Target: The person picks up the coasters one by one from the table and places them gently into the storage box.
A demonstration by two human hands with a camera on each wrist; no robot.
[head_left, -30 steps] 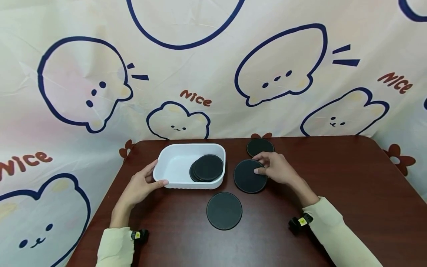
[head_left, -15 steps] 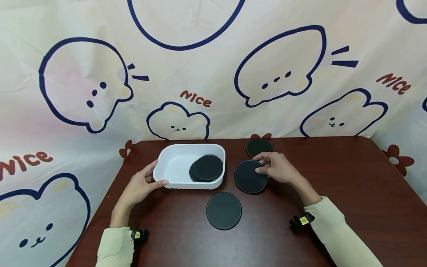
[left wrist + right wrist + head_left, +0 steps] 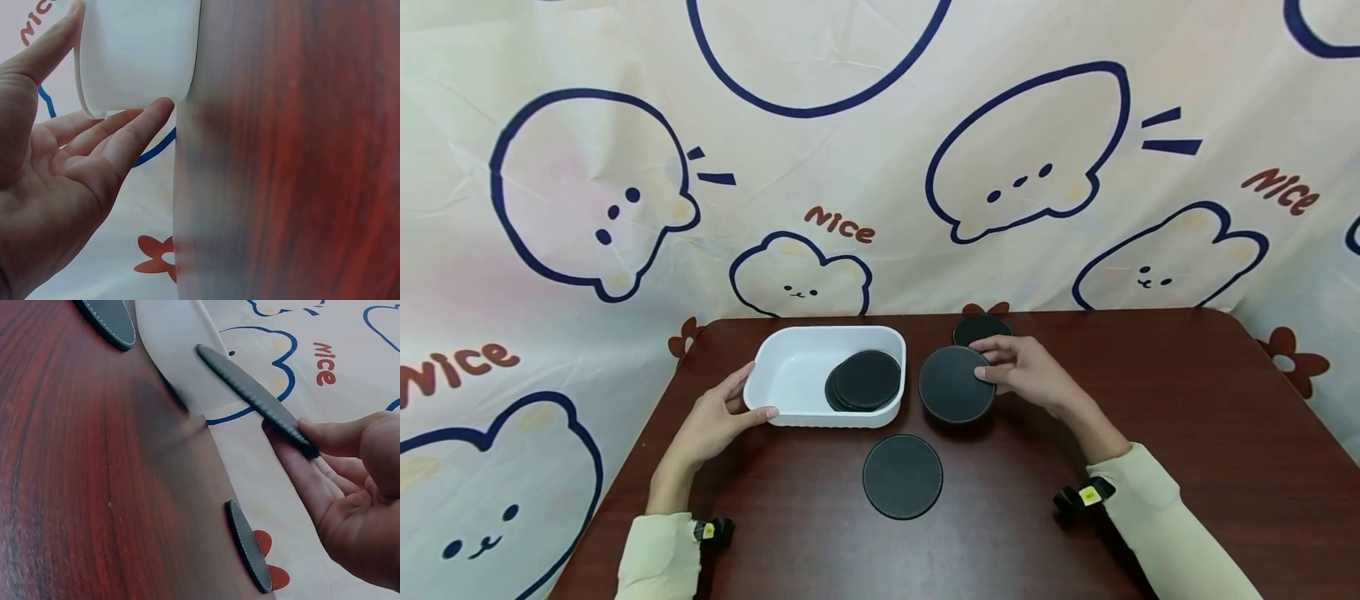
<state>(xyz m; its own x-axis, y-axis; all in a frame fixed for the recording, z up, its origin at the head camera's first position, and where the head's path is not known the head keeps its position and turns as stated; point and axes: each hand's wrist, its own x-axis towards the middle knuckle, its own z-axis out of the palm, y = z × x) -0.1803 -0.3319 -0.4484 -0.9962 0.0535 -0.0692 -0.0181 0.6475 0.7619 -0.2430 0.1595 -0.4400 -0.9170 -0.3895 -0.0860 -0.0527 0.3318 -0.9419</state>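
My right hand [image 3: 1028, 372] pinches a round black coaster [image 3: 953, 385] by its right edge, thumb on top and fingers beneath. The right wrist view shows this coaster [image 3: 256, 400] raised above the wood, its rim stitched in pale thread. At its left end, a white plastic tub [image 3: 790, 387] is gripped by my left hand [image 3: 715, 421], thumb at the near corner. Several more black coasters [image 3: 868, 379] lie overlapped in the tub's right part. One coaster [image 3: 902, 477] rests flat on the table in front, and another [image 3: 979, 329] lies at the back, partly behind my right hand.
The dark reddish-brown table [image 3: 1187, 417] extends to both sides and toward me. Behind it hangs a pale cloth [image 3: 895, 167] with blue cartoon outlines, right at the table's back edge.
The coaster in my right hand has come up off the table and shifted slightly left and back. My left hand and the tub stay in place.
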